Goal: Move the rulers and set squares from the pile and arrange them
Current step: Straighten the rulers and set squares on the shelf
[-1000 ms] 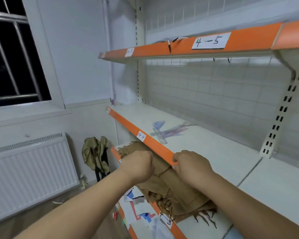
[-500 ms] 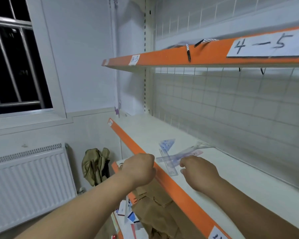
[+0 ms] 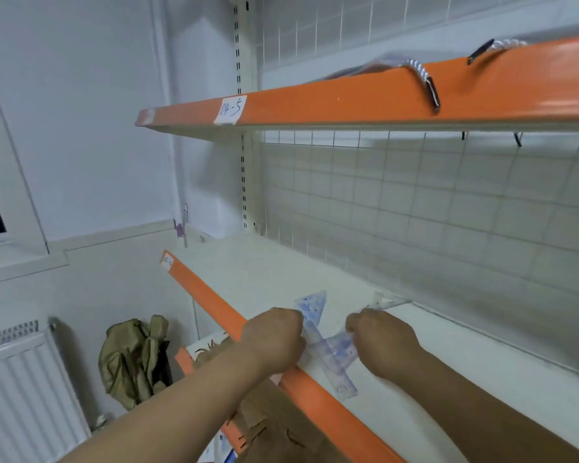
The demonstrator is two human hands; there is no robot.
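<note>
The pile of clear blue-printed plastic rulers and set squares [image 3: 331, 354] lies on the white shelf [image 3: 448, 379], by its orange front edge. My right hand [image 3: 381, 342] pinches one end. My left hand [image 3: 274, 342] curls against the other; whether it grips, I cannot tell. They look thin, light, slick and flat-lying, so I'd lift by an edge.

Fingertips of the left hand [image 3: 272, 342] and right hand [image 3: 383, 344] curl out of sight behind the knuckles, so any grip on the pile of rulers [image 3: 333, 354] cannot be told. Ruler markings are blurred. The lower shelf label [image 3: 168, 261] is too small to read.
</note>
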